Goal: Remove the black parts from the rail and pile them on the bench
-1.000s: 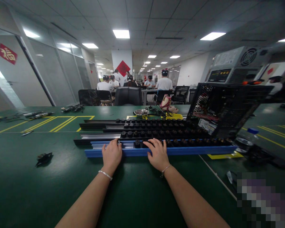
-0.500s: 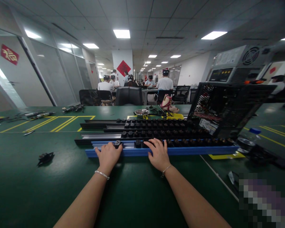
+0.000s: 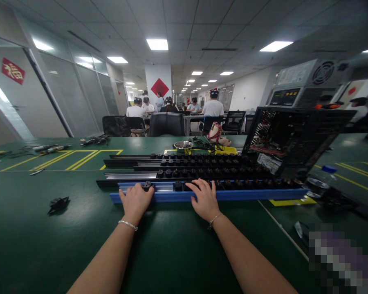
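And there was the left hand (image 3: 135, 201), thumb and fingers pinched about a small, black, blocky plastic socket module (image 3: 147, 186) near the left end of a long blue channel rail (image 3: 248, 194)! The module sat down in the channel, the thumb against its near side, the fingertips partly hidden. Across to the right hand (image 3: 206, 200): fingers spread and lightly bent over the same rail, thumb towards its near wall, more a steadying touch than a grip, by the look of it. Just left of those fingers stood another black socket module (image 3: 178, 185), with shiny silver channel lining (image 3: 165, 187) between the two.

How would the piece handle? Light and stiff, most likely, hard plastic that would shrug off a firm squeeze. The smooth lining looked slippery, so the module would probably slide easily along the channel, though it might bind if pushed crooked. The best hold, surely, was low on its opposite sides, clear of the round socket face.

And the rail itself? Long, straight, rigid-looking, lying on the glossy green worktop (image 3: 79, 237), which could well let it skid. Both side walls, held well apart along the length, offered the surest grip.
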{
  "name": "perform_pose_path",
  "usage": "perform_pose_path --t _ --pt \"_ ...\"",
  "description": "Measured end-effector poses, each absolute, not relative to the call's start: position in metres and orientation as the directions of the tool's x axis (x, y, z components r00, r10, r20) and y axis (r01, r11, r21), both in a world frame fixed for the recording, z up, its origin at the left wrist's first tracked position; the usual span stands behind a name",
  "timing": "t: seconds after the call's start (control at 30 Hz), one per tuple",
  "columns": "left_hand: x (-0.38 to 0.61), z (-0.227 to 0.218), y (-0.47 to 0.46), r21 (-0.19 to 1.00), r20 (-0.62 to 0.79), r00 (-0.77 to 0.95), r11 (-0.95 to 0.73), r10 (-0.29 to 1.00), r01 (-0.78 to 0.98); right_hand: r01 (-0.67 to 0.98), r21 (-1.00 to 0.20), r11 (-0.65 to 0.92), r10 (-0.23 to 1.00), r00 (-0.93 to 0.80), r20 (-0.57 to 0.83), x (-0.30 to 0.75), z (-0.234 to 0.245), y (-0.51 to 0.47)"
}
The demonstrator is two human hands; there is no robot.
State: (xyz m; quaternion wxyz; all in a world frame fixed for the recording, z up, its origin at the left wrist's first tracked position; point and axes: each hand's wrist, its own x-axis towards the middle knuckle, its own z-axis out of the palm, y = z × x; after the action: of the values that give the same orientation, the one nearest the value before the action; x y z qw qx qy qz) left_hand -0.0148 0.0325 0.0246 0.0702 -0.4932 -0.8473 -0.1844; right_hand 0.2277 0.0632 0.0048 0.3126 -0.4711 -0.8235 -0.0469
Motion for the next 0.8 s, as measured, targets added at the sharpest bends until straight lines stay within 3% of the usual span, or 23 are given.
perform_pose_path --t 0.8 --pt "-0.035 0.028 0.028 0.252 0.266 -0.548 0.492 0.793 0.834 0.807 -0.218 0.549 0.753 -0.364 0.548 0.228 0.007 0.061"
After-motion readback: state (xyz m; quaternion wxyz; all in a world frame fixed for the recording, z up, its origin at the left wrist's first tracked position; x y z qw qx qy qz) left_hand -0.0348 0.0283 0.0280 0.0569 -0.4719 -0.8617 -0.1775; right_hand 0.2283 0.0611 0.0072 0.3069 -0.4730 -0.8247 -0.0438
